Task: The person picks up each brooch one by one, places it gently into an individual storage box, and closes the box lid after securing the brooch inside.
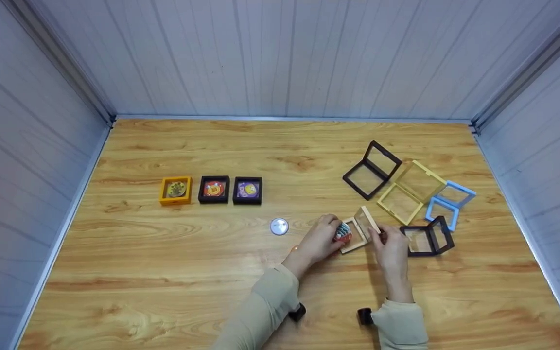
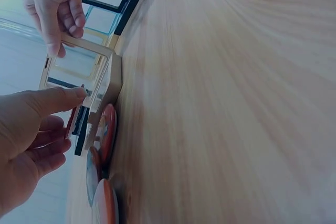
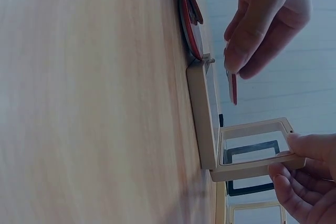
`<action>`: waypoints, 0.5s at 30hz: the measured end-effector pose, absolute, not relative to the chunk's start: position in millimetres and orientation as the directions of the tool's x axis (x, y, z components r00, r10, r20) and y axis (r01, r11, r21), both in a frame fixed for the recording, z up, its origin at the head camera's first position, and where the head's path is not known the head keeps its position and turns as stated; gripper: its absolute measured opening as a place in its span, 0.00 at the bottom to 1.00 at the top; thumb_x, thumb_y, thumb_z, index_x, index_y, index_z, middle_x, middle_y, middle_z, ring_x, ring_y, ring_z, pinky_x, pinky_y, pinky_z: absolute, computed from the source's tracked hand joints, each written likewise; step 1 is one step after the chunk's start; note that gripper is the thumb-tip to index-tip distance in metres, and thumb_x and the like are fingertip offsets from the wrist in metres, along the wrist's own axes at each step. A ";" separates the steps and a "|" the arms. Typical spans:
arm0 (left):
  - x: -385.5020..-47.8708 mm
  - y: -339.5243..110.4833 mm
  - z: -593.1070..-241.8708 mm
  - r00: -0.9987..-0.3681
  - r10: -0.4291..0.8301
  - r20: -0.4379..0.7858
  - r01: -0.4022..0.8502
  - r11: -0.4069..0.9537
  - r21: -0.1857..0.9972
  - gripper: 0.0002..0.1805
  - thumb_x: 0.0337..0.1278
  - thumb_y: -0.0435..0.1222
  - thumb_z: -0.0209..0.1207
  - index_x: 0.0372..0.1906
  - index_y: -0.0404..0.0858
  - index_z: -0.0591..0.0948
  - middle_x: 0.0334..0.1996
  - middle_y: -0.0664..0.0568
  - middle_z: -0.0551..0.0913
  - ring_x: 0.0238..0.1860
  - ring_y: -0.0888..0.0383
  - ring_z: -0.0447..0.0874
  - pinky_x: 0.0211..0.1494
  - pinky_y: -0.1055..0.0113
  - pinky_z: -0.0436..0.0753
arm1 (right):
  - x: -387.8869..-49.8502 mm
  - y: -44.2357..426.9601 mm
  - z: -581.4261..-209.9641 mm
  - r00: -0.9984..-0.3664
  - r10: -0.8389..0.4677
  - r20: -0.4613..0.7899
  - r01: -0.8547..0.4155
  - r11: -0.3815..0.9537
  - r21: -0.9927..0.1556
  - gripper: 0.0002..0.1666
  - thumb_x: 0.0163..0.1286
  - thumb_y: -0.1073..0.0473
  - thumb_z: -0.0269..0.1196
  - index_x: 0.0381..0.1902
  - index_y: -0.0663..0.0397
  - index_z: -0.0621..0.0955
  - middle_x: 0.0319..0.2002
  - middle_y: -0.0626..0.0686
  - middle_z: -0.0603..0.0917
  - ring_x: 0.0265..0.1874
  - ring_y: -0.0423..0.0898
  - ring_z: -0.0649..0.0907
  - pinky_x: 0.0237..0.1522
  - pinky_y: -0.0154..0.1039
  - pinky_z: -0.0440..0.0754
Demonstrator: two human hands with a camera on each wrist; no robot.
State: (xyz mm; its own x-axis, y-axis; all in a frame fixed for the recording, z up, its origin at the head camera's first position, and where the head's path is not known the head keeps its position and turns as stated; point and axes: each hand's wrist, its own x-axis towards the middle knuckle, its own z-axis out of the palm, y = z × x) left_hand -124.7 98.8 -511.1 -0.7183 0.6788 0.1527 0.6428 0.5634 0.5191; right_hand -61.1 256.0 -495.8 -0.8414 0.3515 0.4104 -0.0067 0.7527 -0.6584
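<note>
My left hand (image 1: 316, 240) pinches a round badge (image 1: 343, 232) with a red and teal face, holding it over the base of a beige display frame (image 1: 355, 248). That frame stands hinged open on the table. With thumb and fingers, my right hand (image 1: 393, 250) grips the raised clear-windowed lid (image 3: 257, 169) of the same frame. In the left wrist view, several other round badges, one with a red rim (image 2: 108, 135) and one with an orange rim (image 2: 107, 203), lie beside the frame below my left hand. They are mostly hidden in the head view.
A pale round badge (image 1: 279, 226) lies left of my hands. Further left stand a closed orange frame (image 1: 176, 200) and two closed dark frames (image 1: 214, 200), (image 1: 248, 201), each with a badge inside. At right are open frames: black (image 1: 355, 188), gold (image 1: 393, 214), blue (image 1: 461, 185), dark (image 1: 421, 254).
</note>
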 end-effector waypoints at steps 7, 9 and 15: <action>-125.4 106.1 -513.3 -0.717 0.683 0.139 0.644 0.573 0.507 0.23 0.46 0.40 0.63 0.47 0.32 0.76 0.44 0.47 0.73 0.46 0.56 0.71 0.51 0.70 0.70 | -61.3 256.6 -496.4 -0.844 0.353 0.404 0.014 0.767 -0.641 0.10 0.52 0.67 0.65 0.31 0.71 0.81 0.24 0.62 0.80 0.20 0.52 0.79 0.22 0.46 0.77; -125.6 107.9 -513.6 -0.714 0.686 0.137 0.648 0.575 0.500 0.22 0.46 0.41 0.62 0.46 0.32 0.76 0.44 0.48 0.74 0.46 0.56 0.71 0.50 0.71 0.70 | -61.3 256.8 -496.2 -0.844 0.354 0.403 0.017 0.769 -0.639 0.11 0.52 0.67 0.65 0.31 0.72 0.81 0.24 0.62 0.80 0.20 0.53 0.79 0.22 0.46 0.77; -126.1 113.0 -514.4 -0.712 0.690 0.134 0.651 0.577 0.493 0.23 0.46 0.41 0.62 0.47 0.32 0.76 0.44 0.49 0.74 0.45 0.58 0.71 0.48 0.72 0.71 | -61.3 256.0 -495.1 -0.846 0.349 0.403 0.011 0.767 -0.642 0.10 0.52 0.67 0.65 0.31 0.71 0.81 0.24 0.63 0.80 0.20 0.52 0.79 0.23 0.46 0.78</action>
